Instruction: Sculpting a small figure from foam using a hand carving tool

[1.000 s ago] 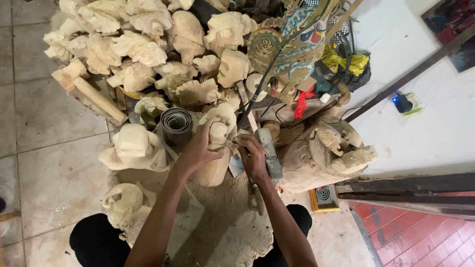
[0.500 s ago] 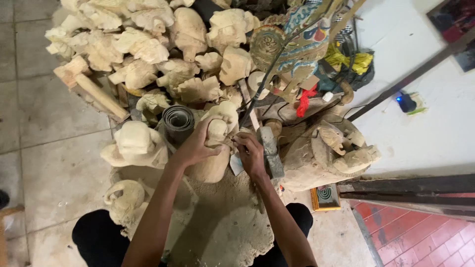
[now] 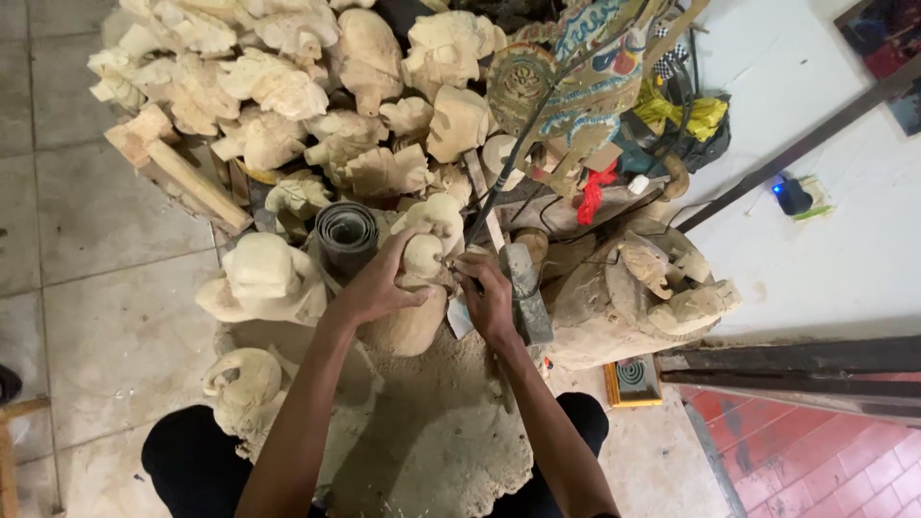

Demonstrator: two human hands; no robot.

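My left hand (image 3: 376, 284) grips a pale, rough-carved wooden figure (image 3: 422, 251) that stands upright in front of me. Right beside it, my right hand (image 3: 487, 299) is closed around a small carving tool whose tip meets the figure's side; the tool itself is mostly hidden by my fingers. A grey block-shaped mallet (image 3: 526, 293) lies just right of that hand. A wide mat of pale sawdust and wood chips (image 3: 441, 432) spreads under the figure, between my knees.
A large pile of unfinished pale wood carvings (image 3: 278, 86) fills the back. A dark roll of sheet material (image 3: 347, 232) stands left of the figure. A bigger carved piece (image 3: 662, 288) sits right. A painted flat puppet (image 3: 576, 67), tiled floor (image 3: 86, 317), white board (image 3: 825, 221).
Both hands stay on the figure with only small shifts; my right hand has moved slightly along its side. The view has drifted a little.
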